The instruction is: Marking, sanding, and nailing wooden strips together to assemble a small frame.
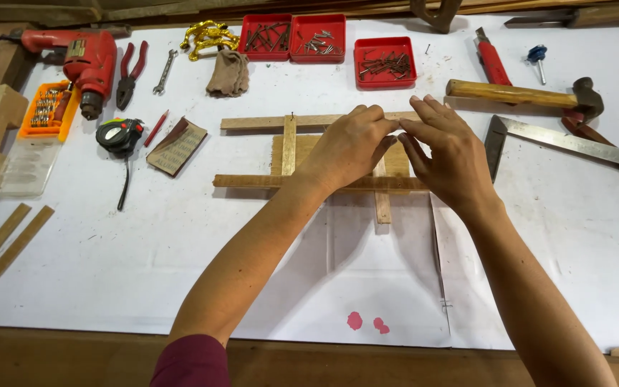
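Together, left hand (349,147) and right hand (449,154) pinch wooden frame (288,152)

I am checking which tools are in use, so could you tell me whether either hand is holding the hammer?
No, the hammer lies untouched on the table, while both the left hand and right hand rest on the wooden slat frame.

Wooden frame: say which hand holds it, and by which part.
Both hands, the left hand and right hand, press fingertips on the frame at its top slat, right end. Whether they pinch anything small there cannot be told.
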